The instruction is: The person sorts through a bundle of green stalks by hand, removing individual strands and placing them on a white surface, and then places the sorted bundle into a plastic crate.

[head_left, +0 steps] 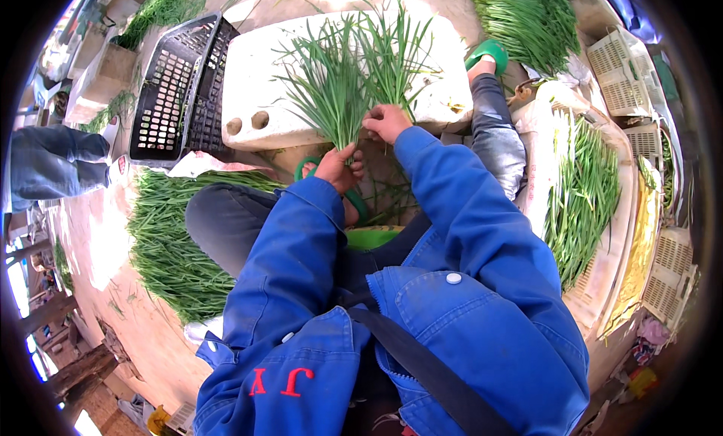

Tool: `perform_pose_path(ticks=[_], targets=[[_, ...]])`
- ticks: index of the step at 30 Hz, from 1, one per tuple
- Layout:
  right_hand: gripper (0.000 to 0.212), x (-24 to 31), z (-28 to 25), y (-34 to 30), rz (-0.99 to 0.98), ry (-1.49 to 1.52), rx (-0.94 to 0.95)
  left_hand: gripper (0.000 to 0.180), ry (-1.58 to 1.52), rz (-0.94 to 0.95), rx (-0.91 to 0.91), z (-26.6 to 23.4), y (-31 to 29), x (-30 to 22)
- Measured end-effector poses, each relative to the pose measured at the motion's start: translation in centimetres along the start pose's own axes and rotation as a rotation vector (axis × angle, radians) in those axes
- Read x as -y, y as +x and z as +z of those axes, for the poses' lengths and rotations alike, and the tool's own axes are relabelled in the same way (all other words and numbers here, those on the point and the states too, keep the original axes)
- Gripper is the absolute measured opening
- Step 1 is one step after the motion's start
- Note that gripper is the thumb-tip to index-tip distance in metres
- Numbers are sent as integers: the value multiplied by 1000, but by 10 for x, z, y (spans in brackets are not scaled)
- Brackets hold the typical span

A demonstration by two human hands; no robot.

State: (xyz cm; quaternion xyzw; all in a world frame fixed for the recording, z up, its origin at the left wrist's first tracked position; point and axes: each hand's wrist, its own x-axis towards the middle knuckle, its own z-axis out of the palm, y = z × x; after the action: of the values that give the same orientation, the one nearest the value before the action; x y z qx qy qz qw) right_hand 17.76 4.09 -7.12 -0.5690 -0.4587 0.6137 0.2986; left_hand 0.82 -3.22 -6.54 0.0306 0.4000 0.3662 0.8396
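My left hand (341,167) is closed round the lower stems of a bunch of chives (331,97), its long leaves fanned upward over a white foam block (252,67). Just to the right, my right hand (387,124) is pinched beside those stems; what lies between its fingertips is too small to make out. Behind that hand, more loose chives (395,48) lie across the block. A few stray leaves and bits are scattered on the white surface.
A black plastic crate (162,97) stands left of the block. Heaped chives (181,240) lie by my left knee, with more in a lined container (580,195) at right and a pile (527,22) at far right. Another person's legs (64,161) show at left.
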Motion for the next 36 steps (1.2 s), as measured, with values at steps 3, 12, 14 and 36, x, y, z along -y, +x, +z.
perform_pose_path(ticks=[3,12,14,36], targets=[[16,26,-9,-12,-86,244,-135,25,-32,110,283,18,-12,-8],[42,13,22,-32,41,23,98,39,-342,-14,409,5,-1,-3],[36,17,34,-35,206,29,56,39,-291,-33,338,4,-1,-2],[19,-17,25,-26,510,261,89,16,-46,-84,-322,-31,29,13]])
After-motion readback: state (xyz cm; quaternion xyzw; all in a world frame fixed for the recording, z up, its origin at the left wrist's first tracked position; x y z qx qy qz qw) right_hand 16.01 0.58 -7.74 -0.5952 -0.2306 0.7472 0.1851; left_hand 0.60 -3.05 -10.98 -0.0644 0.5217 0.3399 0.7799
